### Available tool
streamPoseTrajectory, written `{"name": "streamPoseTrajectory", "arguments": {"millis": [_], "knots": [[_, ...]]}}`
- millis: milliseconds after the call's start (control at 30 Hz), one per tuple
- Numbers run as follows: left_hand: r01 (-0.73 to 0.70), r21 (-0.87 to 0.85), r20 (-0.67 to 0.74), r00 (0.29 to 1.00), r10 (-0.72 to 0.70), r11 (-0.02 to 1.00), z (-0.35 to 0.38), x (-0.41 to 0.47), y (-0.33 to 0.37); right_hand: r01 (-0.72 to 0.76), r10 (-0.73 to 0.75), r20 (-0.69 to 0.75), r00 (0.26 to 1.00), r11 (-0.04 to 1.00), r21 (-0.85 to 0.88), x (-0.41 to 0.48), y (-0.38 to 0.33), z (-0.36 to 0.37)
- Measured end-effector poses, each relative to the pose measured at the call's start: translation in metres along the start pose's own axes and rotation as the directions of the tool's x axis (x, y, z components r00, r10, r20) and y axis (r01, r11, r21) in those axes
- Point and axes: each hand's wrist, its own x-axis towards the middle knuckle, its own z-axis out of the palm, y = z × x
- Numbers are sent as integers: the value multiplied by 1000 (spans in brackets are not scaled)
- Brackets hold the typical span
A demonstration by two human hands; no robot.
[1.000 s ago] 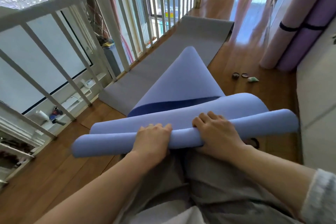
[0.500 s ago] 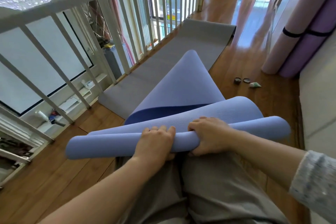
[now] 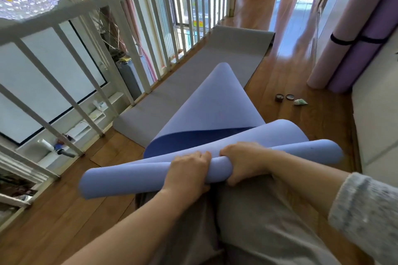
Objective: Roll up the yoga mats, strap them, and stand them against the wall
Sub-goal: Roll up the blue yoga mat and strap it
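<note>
A light blue yoga mat (image 3: 215, 105) with a dark blue underside is partly rolled across my lap, its unrolled end stretching away from me. My left hand (image 3: 188, 170) grips the tight roll from above, fingers curled over it. My right hand (image 3: 243, 161) grips the same roll just to the right, thumb underneath. A grey mat (image 3: 189, 84) lies flat on the wooden floor beyond. Against the right wall stand a pink rolled mat (image 3: 331, 38) and a purple rolled mat (image 3: 364, 54), each with a black strap around it.
A white railing (image 3: 120, 34) runs along the left edge of the floor, with a drop beyond it. Two small round lids (image 3: 284, 97) and a small greenish object (image 3: 300, 102) lie on the floor near the standing mats. A white wall panel (image 3: 379, 114) is on the right.
My right hand went from lying on top of the roll to wrapping round it. The roll has turned forward and shifted slightly left.
</note>
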Motion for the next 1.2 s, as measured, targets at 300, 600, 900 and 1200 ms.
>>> {"name": "streamPoseTrajectory", "arguments": {"millis": [300, 600, 900, 1200], "knots": [[68, -198, 321, 947, -1, 978, -21, 26, -24, -21, -115, -490, 864, 964, -264, 1, -5, 31], [-78, -34, -244, 967, 67, 996, -24, 3, -28, 73, -110, -144, 983, 968, -242, -1, -23, -41], [-15, -18, -204, 979, 11, 1000, 8, -42, -21, 64, -50, 214, 976, 996, -61, 9, -44, -7], [118, -184, 212, 974, -77, 976, -9, -18, -31, 10, -244, -459, 854, 890, -455, -24, -23, 44]]}}
